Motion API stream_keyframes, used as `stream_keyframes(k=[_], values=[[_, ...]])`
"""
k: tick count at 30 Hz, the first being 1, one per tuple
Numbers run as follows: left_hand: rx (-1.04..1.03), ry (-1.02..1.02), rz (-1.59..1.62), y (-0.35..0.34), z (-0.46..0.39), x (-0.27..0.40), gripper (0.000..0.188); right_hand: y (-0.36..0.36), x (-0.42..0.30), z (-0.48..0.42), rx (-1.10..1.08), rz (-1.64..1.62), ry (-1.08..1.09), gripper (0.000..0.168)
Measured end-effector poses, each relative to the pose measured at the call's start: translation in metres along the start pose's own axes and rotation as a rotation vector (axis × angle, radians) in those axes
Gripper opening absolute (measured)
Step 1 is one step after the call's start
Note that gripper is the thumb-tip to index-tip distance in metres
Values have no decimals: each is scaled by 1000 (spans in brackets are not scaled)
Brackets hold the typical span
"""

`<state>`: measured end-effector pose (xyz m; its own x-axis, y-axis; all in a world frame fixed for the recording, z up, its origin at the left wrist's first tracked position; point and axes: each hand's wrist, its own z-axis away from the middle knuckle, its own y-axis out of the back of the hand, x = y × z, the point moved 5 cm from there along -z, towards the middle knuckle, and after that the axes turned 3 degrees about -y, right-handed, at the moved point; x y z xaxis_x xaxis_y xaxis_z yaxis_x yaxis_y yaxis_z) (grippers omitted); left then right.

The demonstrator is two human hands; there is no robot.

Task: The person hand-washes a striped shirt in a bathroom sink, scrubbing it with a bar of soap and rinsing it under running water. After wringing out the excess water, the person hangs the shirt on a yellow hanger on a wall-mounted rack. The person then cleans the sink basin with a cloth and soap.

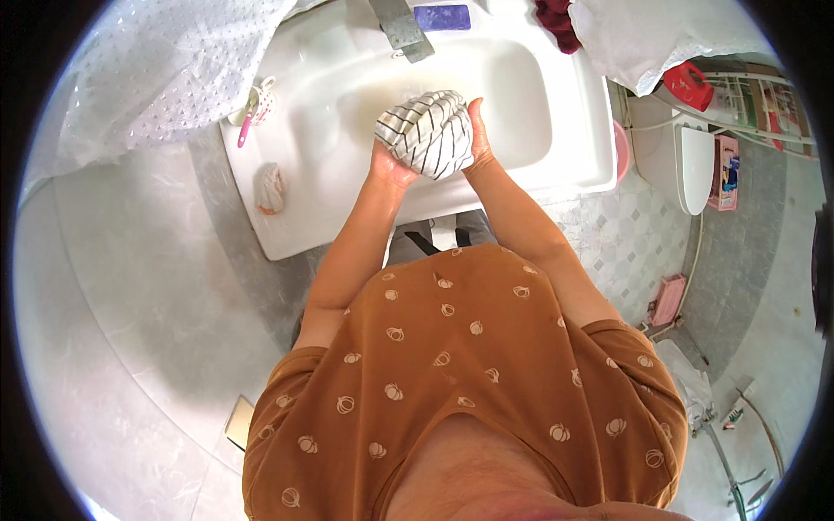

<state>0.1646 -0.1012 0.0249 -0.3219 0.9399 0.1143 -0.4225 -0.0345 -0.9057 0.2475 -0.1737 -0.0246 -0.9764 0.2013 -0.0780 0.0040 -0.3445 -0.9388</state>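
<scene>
A bunched white cloth with black stripes (433,133) is held up over the white sink basin (521,104). My left hand (393,168) grips its lower left side, fingers mostly hidden beneath the fabric. At its right edge is my right hand (479,133), thumb pointing up and the other fingers out of sight behind the cloth. Both hands look wet. Just beyond the cloth, a grey metal faucet (407,36) reaches over the basin; I cannot tell whether water runs from it.
A dotted cup (264,104) and a pink-handled brush (245,129) stand on the left ledge, near a crumpled pale bundle (270,189). Behind the faucet lies a purple block (443,17), with a maroon cloth (559,26) farther right. A toilet (696,169) stands at right; a curtain (163,78) hangs left.
</scene>
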Motion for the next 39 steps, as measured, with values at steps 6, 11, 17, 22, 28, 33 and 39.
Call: stream_keyframes(k=[6, 11, 17, 22, 28, 33, 39], values=[[145, 145, -116, -6, 18, -4, 52, -51, -26, 11, -49, 112, 56, 44], [103, 102, -1059, -38, 20, 20, 54, -42, -46, 3, 118, 278, -90, 34], [-105, -5, -2103, -73, 6, 17, 60, -45, -53, -1, 448, 749, -125, 32], [-111, 74, -2264, -69, 4, 9, 63, -37, -60, 3, 396, 811, -144, 38], [-325, -161, -2286, -62, 11, 16, 61, -68, -48, 44, 158, 769, -260, 55], [-329, -399, -2183, -56, 19, 15, 67, -54, -45, 39, 327, 856, -50, 47], [273, 20, -893, 18, 25, 29, 77, -90, -58, 47, 350, 1197, 173, 29]])
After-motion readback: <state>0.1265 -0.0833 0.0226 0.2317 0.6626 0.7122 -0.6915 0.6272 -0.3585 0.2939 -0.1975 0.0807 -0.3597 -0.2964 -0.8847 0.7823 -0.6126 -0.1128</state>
